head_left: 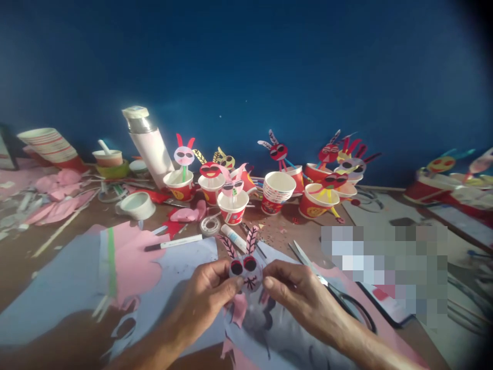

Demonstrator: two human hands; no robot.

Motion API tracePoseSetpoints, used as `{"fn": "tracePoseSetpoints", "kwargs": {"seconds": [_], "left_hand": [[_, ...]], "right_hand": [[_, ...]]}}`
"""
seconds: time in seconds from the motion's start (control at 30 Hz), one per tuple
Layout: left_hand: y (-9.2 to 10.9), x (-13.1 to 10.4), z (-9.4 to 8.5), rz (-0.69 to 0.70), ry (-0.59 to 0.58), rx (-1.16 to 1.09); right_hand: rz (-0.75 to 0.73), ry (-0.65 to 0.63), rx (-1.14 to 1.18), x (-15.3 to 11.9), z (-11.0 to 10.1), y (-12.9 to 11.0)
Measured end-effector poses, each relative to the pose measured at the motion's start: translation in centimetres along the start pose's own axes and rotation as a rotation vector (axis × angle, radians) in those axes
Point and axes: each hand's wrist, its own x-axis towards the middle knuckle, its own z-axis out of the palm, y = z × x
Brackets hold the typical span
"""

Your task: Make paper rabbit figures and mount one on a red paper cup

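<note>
A paper bunny-like face (252, 277) is held upright low in the middle of the view. It is pale, with two dark red-rimmed eyes, a drawn black mouth and pink ears lined in black. My left hand (211, 289) pinches its left edge between thumb and fingers. On the opposite edge, the thumb and fingers of my right hand (298, 290) are closed. Pink paper pieces (239, 310) show just beneath the face; whether they are attached I cannot tell. Scissors (329, 282) lie beside my right hand, and a white glue stick (234, 237) lies behind the face.
Red paper cups (233, 208) with paper faces on sticks line the back, near a stack of cups (278, 192) and a white thermos (150, 146). A marker (173, 242), a tape roll (210, 225), a mug (136, 205) and cut pink paper (133, 257) cover the table.
</note>
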Motion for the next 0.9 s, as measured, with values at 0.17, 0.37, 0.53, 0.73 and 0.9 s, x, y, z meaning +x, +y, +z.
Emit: {"fn": "tracePoseSetpoints", "kwargs": {"seconds": [0.17, 0.37, 0.53, 0.73, 0.9], "left_hand": [[-0.7, 0.0, -0.2, -0.037, -0.040, 0.019], [-0.7, 0.0, -0.2, -0.014, -0.087, -0.006], [-0.3, -0.1, 0.0, 0.001, -0.047, 0.073], [-0.4, -0.1, 0.0, 0.026, -0.035, 0.060], [0.5, -0.6, -1.0, 0.056, 0.047, 0.043]], "right_hand": [[0.047, 0.070, -0.024, -0.4, 0.9, -0.1], [-0.012, 0.134, -0.056, -0.3, 1.1, 0.4], [-0.021, 0.118, -0.053, -0.5, 1.6, 0.4], [-0.056, 0.119, -0.110, -0.6, 1.4, 0.1], [-0.130, 0.158, -0.114, -0.3, -1.5, -0.1]]}}
